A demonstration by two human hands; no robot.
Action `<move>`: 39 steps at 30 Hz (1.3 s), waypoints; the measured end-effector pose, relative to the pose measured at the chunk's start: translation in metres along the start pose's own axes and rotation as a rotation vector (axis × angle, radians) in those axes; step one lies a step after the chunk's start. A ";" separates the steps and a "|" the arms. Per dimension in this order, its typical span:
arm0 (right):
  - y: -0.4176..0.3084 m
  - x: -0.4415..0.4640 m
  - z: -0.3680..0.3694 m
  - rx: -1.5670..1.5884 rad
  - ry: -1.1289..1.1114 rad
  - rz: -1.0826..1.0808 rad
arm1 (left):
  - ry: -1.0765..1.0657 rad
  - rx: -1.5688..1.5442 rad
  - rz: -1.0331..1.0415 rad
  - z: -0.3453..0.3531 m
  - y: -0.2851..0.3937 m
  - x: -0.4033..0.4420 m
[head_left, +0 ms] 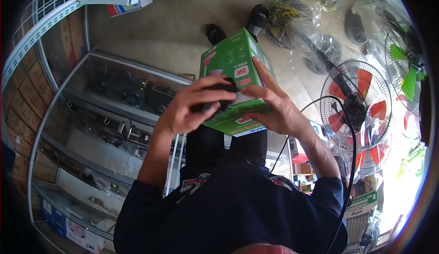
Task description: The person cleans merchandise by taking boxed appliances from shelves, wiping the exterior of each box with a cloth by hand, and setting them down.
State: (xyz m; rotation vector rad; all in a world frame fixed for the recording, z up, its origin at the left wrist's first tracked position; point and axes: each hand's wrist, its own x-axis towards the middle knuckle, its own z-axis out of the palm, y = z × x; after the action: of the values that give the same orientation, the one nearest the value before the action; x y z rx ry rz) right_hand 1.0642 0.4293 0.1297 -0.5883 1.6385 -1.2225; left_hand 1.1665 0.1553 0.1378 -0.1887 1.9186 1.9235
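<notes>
A green carton [224,57] printed with "5W" is tilted in front of my body, over my legs. My right hand [279,105] grips its right side, one finger stretched along the edge and the others bent near the front corner. Fingers of my left hand [185,105] are closed round a small black object [219,94] pressed close to the carton's face; its kind I cannot make out. Between the two hands a small greyish patch shows on the carton. Parts of both the object and the carton's printing are hidden by my fingers.
A glass display case [132,98] with dark devices on its shelves stands to the left. Fans with red blades [377,110] stand to the right, beside plastic-wrapped parts [292,21]. A black cable [354,149] hangs along my right arm. Stacked brown cartons [23,103] line the far left.
</notes>
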 end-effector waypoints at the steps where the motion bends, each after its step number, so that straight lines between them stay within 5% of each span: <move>1: -0.003 0.000 -0.001 -0.046 -0.009 -0.027 | 0.038 -0.059 -0.027 0.001 -0.007 0.000; 5: -0.019 0.007 -0.003 -0.160 -0.048 -0.051 | 0.193 0.038 -0.036 -0.002 -0.057 0.070; 9: -0.029 0.008 -0.001 -0.143 -0.024 -0.033 | 0.082 0.036 0.115 0.002 -0.100 0.161; 13: -0.049 0.005 -0.006 -0.248 -0.103 -0.028 | -0.325 0.124 -0.277 -0.024 -0.091 0.199; 15: -0.065 0.008 -0.015 -0.340 -0.287 -0.076 | -0.498 -0.040 -0.555 -0.035 -0.112 0.197; 18: -0.082 0.030 -0.035 -0.405 -0.444 -0.139 | -0.699 -0.426 -0.601 -0.042 -0.121 0.162; 21: -0.114 0.060 -0.046 -0.493 -0.567 -0.228 | -0.541 -0.764 -0.539 -0.038 -0.119 0.113; 22: -0.127 0.074 -0.049 -0.412 -0.691 -0.127 | -0.368 -0.778 -0.773 -0.041 -0.151 0.094; 23: -0.140 0.081 -0.053 -0.325 -0.814 -0.023 | -0.372 -0.776 -0.768 -0.033 -0.142 0.090; 25: -0.170 0.073 -0.061 -0.453 -0.678 -0.077 | -0.225 -1.102 -0.625 -0.005 -0.110 0.076; 27: -0.192 0.044 -0.069 -0.886 -0.038 -0.204 | -0.076 -1.418 -0.445 0.016 -0.083 0.069; 29: -0.183 0.006 -0.081 -0.750 0.268 -0.029 | 0.010 -1.591 -0.324 0.022 -0.085 0.077; 31: -0.129 -0.045 -0.067 -0.016 0.700 0.035 | -0.032 -1.462 -0.166 0.021 -0.110 0.094; 33: -0.100 -0.080 -0.059 0.459 0.724 0.334 | -0.048 -1.463 -0.088 0.023 -0.112 0.107; 35: -0.067 -0.104 -0.050 0.759 0.695 0.355 | -0.119 -1.207 -0.095 0.019 -0.103 0.121; 39: 0.021 -0.145 -0.023 0.830 0.810 0.367 | -0.078 -1.104 -0.252 0.012 -0.094 0.133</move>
State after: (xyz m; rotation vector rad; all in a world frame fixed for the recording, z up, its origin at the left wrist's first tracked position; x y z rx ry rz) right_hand 1.1070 0.5657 0.1704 0.7825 1.5299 -1.7922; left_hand 1.0841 0.1898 0.0004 -0.6068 0.5562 2.5103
